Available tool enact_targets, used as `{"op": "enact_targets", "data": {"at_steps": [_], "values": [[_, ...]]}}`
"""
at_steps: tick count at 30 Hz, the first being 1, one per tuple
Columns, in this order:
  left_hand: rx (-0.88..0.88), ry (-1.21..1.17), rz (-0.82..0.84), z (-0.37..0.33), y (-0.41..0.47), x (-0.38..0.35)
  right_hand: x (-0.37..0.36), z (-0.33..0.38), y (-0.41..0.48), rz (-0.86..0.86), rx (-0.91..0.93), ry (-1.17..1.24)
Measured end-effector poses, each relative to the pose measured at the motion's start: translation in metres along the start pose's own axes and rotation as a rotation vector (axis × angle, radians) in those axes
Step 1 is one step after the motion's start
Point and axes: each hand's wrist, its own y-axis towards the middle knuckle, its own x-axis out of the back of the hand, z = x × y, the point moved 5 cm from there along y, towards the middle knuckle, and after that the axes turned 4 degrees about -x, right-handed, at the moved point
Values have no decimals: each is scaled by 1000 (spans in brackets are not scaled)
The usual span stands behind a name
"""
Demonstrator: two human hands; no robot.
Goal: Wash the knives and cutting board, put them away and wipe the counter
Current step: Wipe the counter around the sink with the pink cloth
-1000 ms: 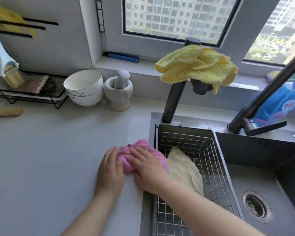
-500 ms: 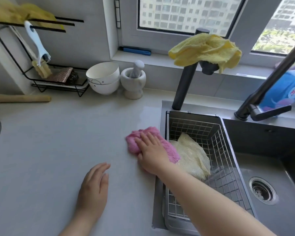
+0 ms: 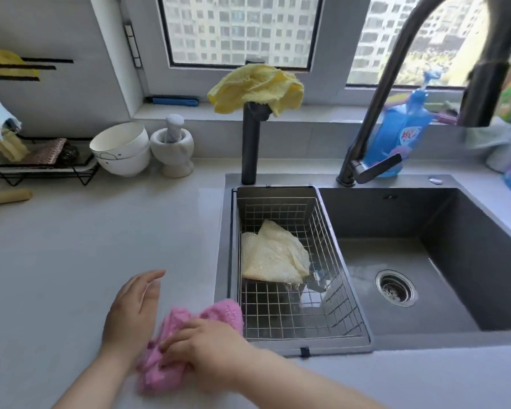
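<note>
**Desk wiped with a pink cloth beside the sink**

Nearest the viewer, a pink cloth (image 3: pixel 219 315) is bunched on the pale desk (image 3: pixel 71 246), just left of the sink's near-left corner. It is clutched under the curled fingers of the right grip (image 3: pixel 207 346). The left grip (image 3: pixel 133 308) is laid on the desk just beside the cloth, on its left, with fingers loose and straight and nothing held.

Wiping is judged to be the step in hand. It would be done best with the cloth spread flatter, pressed evenly and drawn in overlapping passes. Water and crumbs would then be led towards the sink (image 3: pixel 469 261) rather than off the near edge.

To the right, a wire basket (image 3: pixel 278 192) is set in the sink's left part, and a pale mesh cloth (image 3: pixel 272 255) lies in it. Its rim stands close to the pink cloth and might be snagged.

Wide bare desk is open to the left and beyond the grips. At the far side that room is closed off by a black rack (image 3: pixel 42 169), stacked white bowls (image 3: pixel 121 149) and a mortar with pestle (image 3: pixel 173 150), which should be skirted or lifted. Farthest, a yellow cloth (image 3: pixel 257 87) is draped over a short tap.

No knives or cutting board can be seen.
</note>
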Motion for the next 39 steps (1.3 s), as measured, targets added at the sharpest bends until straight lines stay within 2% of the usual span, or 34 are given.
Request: {"op": "enact_targets", "data": {"at_steps": [2,3,6,8,12,15,16,18,21,23,25,28,30,33,36,39], "values": [[-5,-27,0,-19,-11,-12,21,-3,-31,-117,-21,67],[-22,-34,1,-29,-18,-19,33,-6,-50,-248,-6,68],[-63,-20,35,-60,-46,-47,60,-16,-121,-665,17,-65],[-72,-13,71,-78,-67,-70,58,-29,-169,-787,-61,-165],[-106,95,257,-108,-104,-131,28,-62,-242,-549,-302,-268],[-209,488,471,-112,-124,-167,36,-87,-291,-526,-451,-298],[-222,547,473,-112,-126,-169,44,-98,-310,-542,-524,-311],[-201,514,439,-114,-125,-167,69,-126,-354,-586,-717,-345],[-198,511,416,-120,-128,-169,99,-165,-417,-618,-1044,-242],[-162,539,391,-125,-128,-171,103,-176,-440,-614,-1193,-203],[-109,558,356,-130,-123,-174,103,-172,-432,-601,-1209,-206],[-59,571,321,-142,-116,-183,86,-160,-398,-483,-1051,-310],[-95,539,312,-152,-114,-197,76,-154,-383,-394,-956,-324],[-171,499,349,-171,-105,-227,83,-158,-382,-406,-901,-311],[-240,542,409,-188,-84,-257,93,-182,-399,-456,-982,-271],[-242,586,464,-196,-55,-282,116,-209,-428,-552,-1218,-174]]}}
